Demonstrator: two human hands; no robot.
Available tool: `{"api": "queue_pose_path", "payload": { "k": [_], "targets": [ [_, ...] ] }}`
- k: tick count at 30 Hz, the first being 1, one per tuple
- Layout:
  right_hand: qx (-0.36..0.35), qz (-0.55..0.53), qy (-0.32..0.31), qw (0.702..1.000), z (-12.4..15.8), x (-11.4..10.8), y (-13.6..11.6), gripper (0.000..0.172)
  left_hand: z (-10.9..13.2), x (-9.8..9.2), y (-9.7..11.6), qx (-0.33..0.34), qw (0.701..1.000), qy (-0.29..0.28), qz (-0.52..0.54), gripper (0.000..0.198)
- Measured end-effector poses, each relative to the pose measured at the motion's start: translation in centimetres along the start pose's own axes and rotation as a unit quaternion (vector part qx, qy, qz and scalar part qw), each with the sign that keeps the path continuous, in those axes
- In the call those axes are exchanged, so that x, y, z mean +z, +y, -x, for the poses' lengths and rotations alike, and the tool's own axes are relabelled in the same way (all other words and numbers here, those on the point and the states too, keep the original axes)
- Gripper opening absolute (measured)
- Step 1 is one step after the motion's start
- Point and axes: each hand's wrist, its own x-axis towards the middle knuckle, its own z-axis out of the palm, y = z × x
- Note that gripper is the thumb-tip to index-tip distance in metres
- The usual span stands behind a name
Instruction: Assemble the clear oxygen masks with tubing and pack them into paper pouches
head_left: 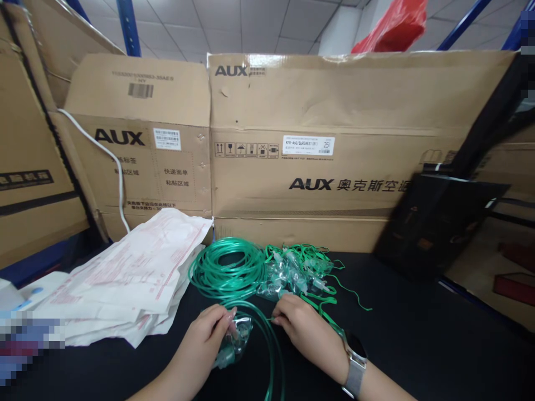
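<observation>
Ceiling tiles [179,25] overhead, cardboard boxes [355,111] walling off everything beyond the fingers; black desk [401,323] below them; black bag [443,223] beyond and well right of the right fingers [282,316]; white packets [129,273] stacked left of the left fingers [225,316]; green tubing [203,273] coiled just beyond the left fingers, loose runs passing between left and right fingers; clear-mask pile [292,273] just beyond the right fingers, green straps [307,252] tangled around it; watch [356,353] behind the right fingers.

Held mask [241,337] is at the left fingers, partly hidden by them; left fingers closed on its edge; right fingers pinched together, on what looks like a thin green strand [271,319], too small to be sure.

Step in hand, my read: handling one mask's strap apart from the pile; next move calls for a steady left hold and a light right pull, strand kept clear of the tubing runs.

Counts: boxes, at least two; desk, one; bag, one; packets, several, overlapped, no firm number; tubing, one coil, lengths unclear; masks, one held, several piled, can't separate them; watch, one.
</observation>
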Motion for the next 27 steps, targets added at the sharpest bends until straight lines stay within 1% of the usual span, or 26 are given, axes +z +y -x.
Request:
{"api": "queue_pose_path", "payload": {
  "k": [3,7,11,16,19,23,27],
  "targets": [
    [0.018,-0.020,0.022,0.999,0.3,0.2,0.1,0.011,-0.1,0.0,0.0,-0.007,1.000,-0.005,0.013,0.035],
    [0.004,-0.077,0.042,0.996,0.3,-0.1,-0.1,0.022,-0.1,0.0,0.2,-0.010,1.000,-0.006,0.027,0.035],
    [-0.002,-0.123,0.055,0.991,0.1,-0.7,-0.8,0.014,0.0,0.0,0.3,-0.011,0.999,0.000,0.033,0.035],
    [-0.043,-0.152,0.107,0.982,0.9,-0.5,-2.3,0.013,0.3,0.3,0.3,-0.015,0.999,-0.004,0.030,0.037],
    [-0.071,-0.146,0.114,0.980,1.6,-0.1,-3.3,0.011,0.5,0.6,0.3,-0.011,1.000,-0.019,0.018,0.038],
    [-0.106,-0.106,0.106,0.983,2.1,0.7,-4.2,0.010,0.8,0.9,0.4,0.026,0.999,-0.011,-0.014,0.036],
    [-0.141,-0.050,0.146,0.978,2.3,1.8,-4.4,0.011,1.1,1.2,0.6,0.058,0.998,-0.009,-0.039,0.035]
  ]
}}
